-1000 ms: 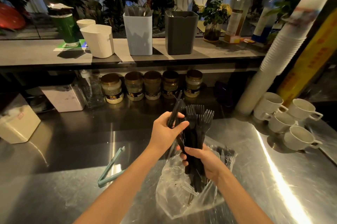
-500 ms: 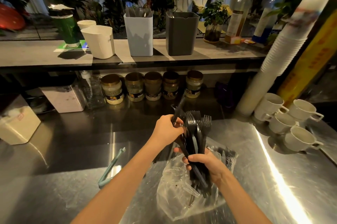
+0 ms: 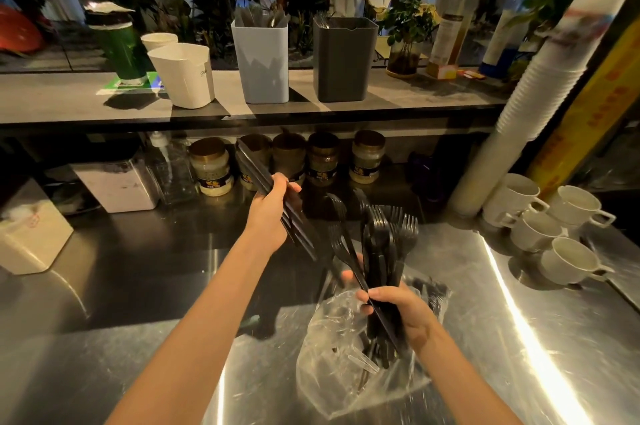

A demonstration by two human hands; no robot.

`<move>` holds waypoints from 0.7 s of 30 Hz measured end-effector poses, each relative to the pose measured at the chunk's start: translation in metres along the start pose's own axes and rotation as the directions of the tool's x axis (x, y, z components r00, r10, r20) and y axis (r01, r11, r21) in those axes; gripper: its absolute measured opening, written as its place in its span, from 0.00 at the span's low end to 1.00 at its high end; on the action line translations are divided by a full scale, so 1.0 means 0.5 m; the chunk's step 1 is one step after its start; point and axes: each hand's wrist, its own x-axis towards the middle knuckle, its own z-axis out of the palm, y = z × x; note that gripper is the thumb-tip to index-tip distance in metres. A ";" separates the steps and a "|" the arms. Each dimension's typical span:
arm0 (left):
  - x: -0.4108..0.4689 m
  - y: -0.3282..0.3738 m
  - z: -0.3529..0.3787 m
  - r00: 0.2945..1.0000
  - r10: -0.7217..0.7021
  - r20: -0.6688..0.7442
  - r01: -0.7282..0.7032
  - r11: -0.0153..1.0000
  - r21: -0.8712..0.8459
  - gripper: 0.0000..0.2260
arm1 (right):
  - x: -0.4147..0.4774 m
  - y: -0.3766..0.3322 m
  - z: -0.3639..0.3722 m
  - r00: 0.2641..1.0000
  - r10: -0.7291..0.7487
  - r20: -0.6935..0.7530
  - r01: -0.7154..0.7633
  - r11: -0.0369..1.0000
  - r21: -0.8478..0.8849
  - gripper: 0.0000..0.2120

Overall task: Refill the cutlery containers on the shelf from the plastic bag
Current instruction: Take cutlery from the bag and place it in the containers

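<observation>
My left hand (image 3: 272, 213) grips a few long black cutlery pieces (image 3: 258, 170), their ends pointing up and left toward the shelf. My right hand (image 3: 403, 312) grips a bundle of black plastic forks and spoons (image 3: 384, 237) standing upright above the clear plastic bag (image 3: 332, 372) on the steel counter. On the shelf (image 3: 69, 102) stand a white container (image 3: 185, 75), a light grey container (image 3: 261, 61) with cutlery in it, and a dark grey container (image 3: 343, 59) with a few pieces showing at its rim.
A green can (image 3: 119, 44) stands left on the shelf, a potted plant (image 3: 405, 33) and bottles right. Several jars (image 3: 322, 158) line up under the shelf. White mugs (image 3: 547, 227) and a tall cup stack (image 3: 530, 95) sit right; white boxes (image 3: 33, 237) left.
My left hand has pulled a few black pieces out of the bundle and swung them up and left. My right hand keeps the rest above the bag. The teal clip left of the bag is now hidden behind my left arm.
</observation>
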 end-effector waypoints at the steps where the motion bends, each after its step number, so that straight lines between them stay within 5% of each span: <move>1: -0.001 -0.001 0.000 1.000 -0.026 0.001 0.026 0.996 -0.080 0.10 | 0.002 -0.001 0.002 1.000 0.000 -0.004 0.000 1.000 0.016 0.27; 3: -0.003 -0.004 -0.002 0.998 -0.056 -0.011 0.053 0.978 -0.202 0.09 | 0.007 -0.003 0.005 0.999 0.014 -0.028 -0.013 0.999 0.045 0.30; 7: -0.001 -0.017 -0.013 0.986 -0.105 -0.133 0.091 0.989 -0.114 0.13 | 0.013 -0.007 0.006 0.999 0.023 -0.024 -0.023 0.999 0.028 0.33; 13: -0.016 -0.051 -0.016 0.996 -0.033 0.084 0.008 0.962 0.274 0.14 | 0.025 -0.014 0.025 0.996 -0.004 -0.089 -0.001 0.998 -0.056 0.25; 17: -0.036 -0.072 -0.008 0.970 -0.036 0.239 -0.123 0.780 0.613 0.07 | 0.033 -0.010 0.027 0.989 0.009 -0.145 -0.038 0.978 -0.203 0.24; 21: -0.046 -0.102 0.004 0.965 -0.069 0.252 -0.136 0.692 0.709 0.09 | 0.036 -0.008 0.041 0.985 -0.008 -0.175 -0.035 0.971 -0.238 0.21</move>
